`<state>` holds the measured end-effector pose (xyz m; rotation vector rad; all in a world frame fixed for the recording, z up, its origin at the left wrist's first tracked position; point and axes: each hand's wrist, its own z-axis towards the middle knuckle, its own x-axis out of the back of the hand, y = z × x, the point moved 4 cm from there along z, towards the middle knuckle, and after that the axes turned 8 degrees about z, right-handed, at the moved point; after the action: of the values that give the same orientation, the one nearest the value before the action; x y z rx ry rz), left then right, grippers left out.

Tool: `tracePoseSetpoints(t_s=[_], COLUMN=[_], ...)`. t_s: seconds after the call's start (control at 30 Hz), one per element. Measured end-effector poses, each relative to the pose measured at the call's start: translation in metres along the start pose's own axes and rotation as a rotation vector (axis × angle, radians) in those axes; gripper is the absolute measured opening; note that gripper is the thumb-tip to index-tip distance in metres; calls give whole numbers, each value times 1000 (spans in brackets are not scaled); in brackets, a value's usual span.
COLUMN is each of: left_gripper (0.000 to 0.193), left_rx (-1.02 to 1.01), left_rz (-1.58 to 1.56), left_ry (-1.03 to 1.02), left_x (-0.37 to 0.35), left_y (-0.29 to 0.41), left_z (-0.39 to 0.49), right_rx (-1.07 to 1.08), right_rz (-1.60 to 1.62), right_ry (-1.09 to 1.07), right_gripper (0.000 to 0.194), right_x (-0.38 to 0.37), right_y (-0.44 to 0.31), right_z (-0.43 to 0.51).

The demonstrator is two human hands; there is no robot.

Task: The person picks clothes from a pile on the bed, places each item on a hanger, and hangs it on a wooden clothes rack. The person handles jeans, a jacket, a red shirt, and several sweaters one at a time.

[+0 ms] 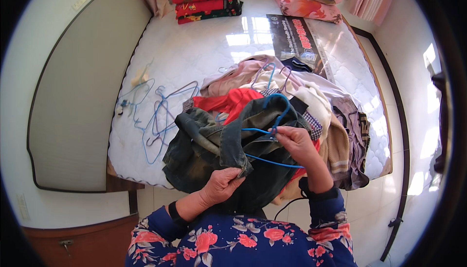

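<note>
A dark denim jacket (197, 165) hangs bunched in front of me, over the near side of the bed. My left hand (224, 186) pinches the tip of its collar (231, 146). Between the fingers of my right hand (295, 141) is a blue wire hanger (271, 160), gripped near the base of its hook. One arm of the hanger reaches left into the jacket; the lower bar also passes behind the cloth. Behind the jacket lies a red garment (233, 101) with checked trim, part of a heap of clothes (251, 70) with several hanger hooks poking out.
Loose wire hangers (157, 113) lie tangled at left on the plastic-covered mattress (189, 48). A tan knit garment (334, 146) and a striped garment (348, 157) lie at right. Red folded quilts (208, 2) and pink floral bedding (306, 0) are stacked at the far end.
</note>
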<state>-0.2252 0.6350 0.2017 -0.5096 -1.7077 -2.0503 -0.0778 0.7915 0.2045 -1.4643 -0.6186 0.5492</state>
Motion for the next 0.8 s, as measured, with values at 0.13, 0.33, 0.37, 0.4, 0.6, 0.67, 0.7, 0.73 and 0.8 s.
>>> tracePoseSetpoints(t_s=[0.13, 0.33, 0.37, 0.4, 0.6, 0.67, 0.7, 0.73, 0.8], left_gripper=[16, 34, 36, 38, 30, 24, 21, 20, 17], left_rx=[-96, -62, -88, -109, -33, -179, -203, -257, -285], left_rz=[229, 248, 443, 623, 635, 620, 636, 595, 575], left_ry=[-72, 248, 339, 450, -197, -132, -132, -113, -114], left_x=[15, 137, 165, 187, 176, 171, 165, 160, 148], left_y=[-1, 5, 11, 15, -11, -8, -7, -3, 4], left_z=[-33, -41, -38, -33, -8, -18, -20, -22, -23], right_rx=[46, 65, 111, 177, 196, 285, 332, 239, 186], right_rz=[60, 248, 215, 203, 49, 90, -152, -198, -236], right_ry=[13, 97, 95, 81, 48, 35, 59, 15, -56], right_gripper=[16, 16, 16, 17, 15, 13, 13, 13, 14], right_x=[-46, -68, -72, -76, -99, -101, -101, -105, -121], right_y=[-9, -30, -36, -43, -72, -83, -89, -87, -83], right_z=[-19, -56, -59, -63, -66, -65, -65, -61, -49])
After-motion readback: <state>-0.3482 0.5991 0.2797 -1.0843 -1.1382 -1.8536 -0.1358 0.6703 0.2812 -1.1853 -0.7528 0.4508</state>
